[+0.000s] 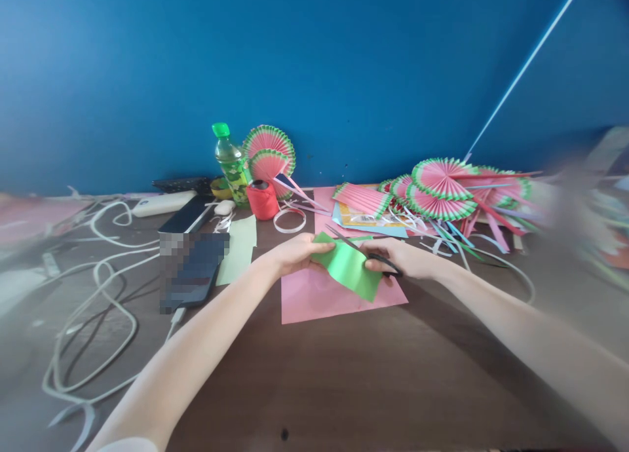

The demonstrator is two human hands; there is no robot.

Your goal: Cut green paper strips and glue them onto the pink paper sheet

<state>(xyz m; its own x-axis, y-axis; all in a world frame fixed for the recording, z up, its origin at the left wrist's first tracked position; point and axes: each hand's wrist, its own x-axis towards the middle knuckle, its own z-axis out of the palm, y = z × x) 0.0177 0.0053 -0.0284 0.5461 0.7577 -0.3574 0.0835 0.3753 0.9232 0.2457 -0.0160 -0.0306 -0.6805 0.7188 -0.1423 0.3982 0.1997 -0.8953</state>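
Observation:
My left hand (299,254) pinches the left edge of a piece of green paper (351,268), thumb on top. In my right hand (386,255) is a pair of dark scissors (346,241); the blades point up and left across the green paper's upper edge. Whether the blades are apart I cannot tell. Below both hands a sheet of pink paper (324,301) lies flat on the brown table (314,373). The green paper is held above it, slightly curved.
Pink-and-green folded paper fans (445,180) are heaped at the back right. A green-capped bottle (230,164), a red roll (262,200) and a tape ring (289,220) stand behind my left hand. A phone (196,268) and white cables (98,295) lie left.

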